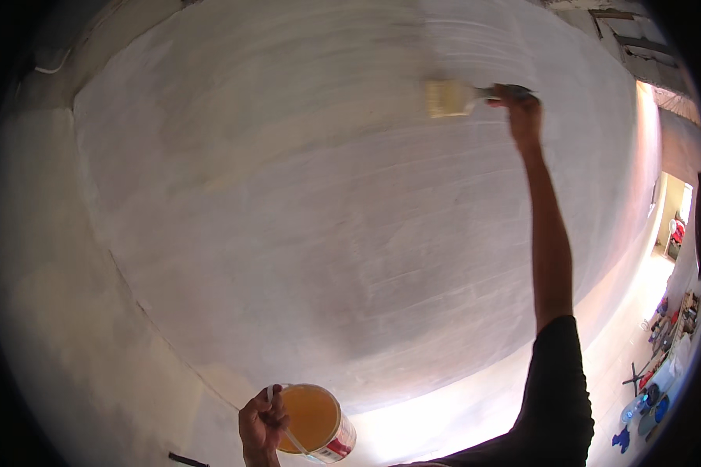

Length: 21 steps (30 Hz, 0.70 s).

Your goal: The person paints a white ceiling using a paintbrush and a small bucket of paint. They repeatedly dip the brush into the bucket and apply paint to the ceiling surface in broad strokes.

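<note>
While the right hand [519, 109] is raised high, arm [551, 249] extended, fingers wrapped around one brush [449, 99] at the grey wall [327, 233], the low left hand [262, 423] curls its fingers round the handle [270, 393] of one bucket [346, 438] of amber liquid [310, 414].

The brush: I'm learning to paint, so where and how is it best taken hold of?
Probably by its dark handle, coming from the picture's right, as the right hand does. The pale bristles point left and the handle runs out to the right, leaving them free.
</note>
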Motion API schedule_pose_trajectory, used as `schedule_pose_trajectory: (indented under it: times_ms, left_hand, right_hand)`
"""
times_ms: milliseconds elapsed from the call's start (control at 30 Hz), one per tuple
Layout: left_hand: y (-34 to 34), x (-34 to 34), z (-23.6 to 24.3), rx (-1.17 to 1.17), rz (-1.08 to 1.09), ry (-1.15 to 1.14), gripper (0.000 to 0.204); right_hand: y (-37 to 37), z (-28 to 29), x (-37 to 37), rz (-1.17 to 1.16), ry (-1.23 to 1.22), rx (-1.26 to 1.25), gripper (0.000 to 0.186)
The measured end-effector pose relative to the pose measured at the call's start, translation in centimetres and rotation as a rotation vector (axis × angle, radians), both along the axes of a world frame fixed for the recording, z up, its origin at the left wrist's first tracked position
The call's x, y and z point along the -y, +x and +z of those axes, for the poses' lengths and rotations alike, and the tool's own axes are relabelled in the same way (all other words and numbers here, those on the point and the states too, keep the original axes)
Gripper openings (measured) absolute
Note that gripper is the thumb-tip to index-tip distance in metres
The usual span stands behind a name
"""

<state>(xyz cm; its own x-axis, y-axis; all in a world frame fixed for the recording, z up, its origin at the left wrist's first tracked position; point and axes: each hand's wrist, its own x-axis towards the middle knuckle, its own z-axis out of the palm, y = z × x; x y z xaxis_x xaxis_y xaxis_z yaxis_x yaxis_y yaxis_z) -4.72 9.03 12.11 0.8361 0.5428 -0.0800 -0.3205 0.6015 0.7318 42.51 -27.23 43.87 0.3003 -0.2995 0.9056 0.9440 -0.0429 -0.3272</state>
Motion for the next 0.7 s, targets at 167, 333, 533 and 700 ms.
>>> schedule_pose_trajectory:
  times_ms: [167, 333, 533, 700]
  left_hand:
    - [-0.2, -0.2, -0.3, 0.013, -0.081, 0.007, 0.037]
    - [0.2, -0.3, 0.5, 0.052, -0.136, 0.035, 0.038]
    - [0.3, -0.3, 1.3, 0.008, -0.103, 0.071, 0.038]
    - [0.5, -0.3, 1.6, 0.011, -0.097, 0.036, 0.037]
  right_hand:
    - [0.0, -1.4, 6.2, 0.0, 0.15, -0.052, 0.027]
    - [-6.1, 0.9, -3.7, 0.121, 0.092, 0.007, 0.025]
    - [-16.0, 3.2, -25.0, 0.423, -0.099, 0.167, 0.024]
    - [-21.8, 4.3, -38.4, 0.34, -0.123, 0.25, 0.039]
